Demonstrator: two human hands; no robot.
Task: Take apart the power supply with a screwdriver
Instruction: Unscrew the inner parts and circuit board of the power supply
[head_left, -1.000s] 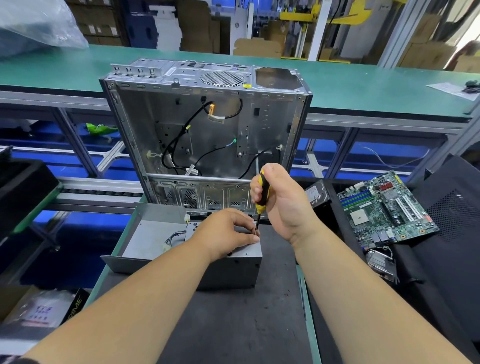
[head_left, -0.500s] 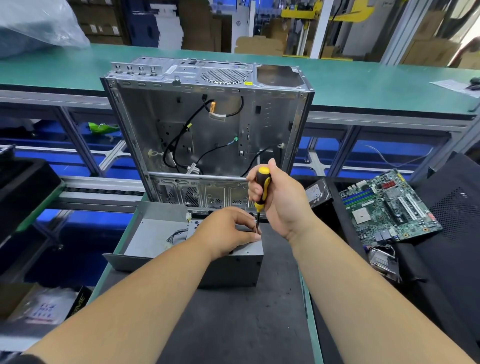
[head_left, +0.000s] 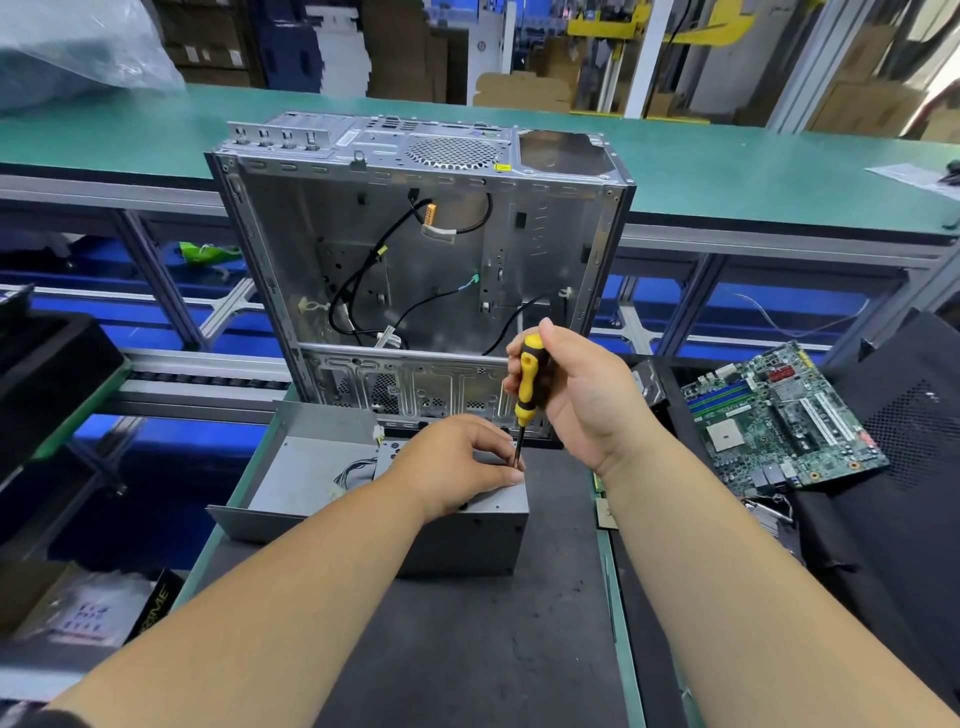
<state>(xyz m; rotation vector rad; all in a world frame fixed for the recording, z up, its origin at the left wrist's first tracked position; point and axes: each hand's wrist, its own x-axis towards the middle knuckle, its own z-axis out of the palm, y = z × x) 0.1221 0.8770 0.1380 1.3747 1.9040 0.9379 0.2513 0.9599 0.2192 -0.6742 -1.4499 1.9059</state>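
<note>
Right hand (head_left: 582, 395) grips the yellow-and-black screwdriver (head_left: 529, 387) upright, tip down at the top right corner of the power supply (head_left: 467, 535) — apparently on a screw there. Left hand (head_left: 457, 467) curls over the box's top, steadying it against turning. Behind the box stands an open computer case (head_left: 415, 249); right of it, a circuit board (head_left: 774, 415). No writing legible on the box.

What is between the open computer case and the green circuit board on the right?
In the head view, the right hand holding the screwdriver lies between the computer case and the circuit board.
</note>
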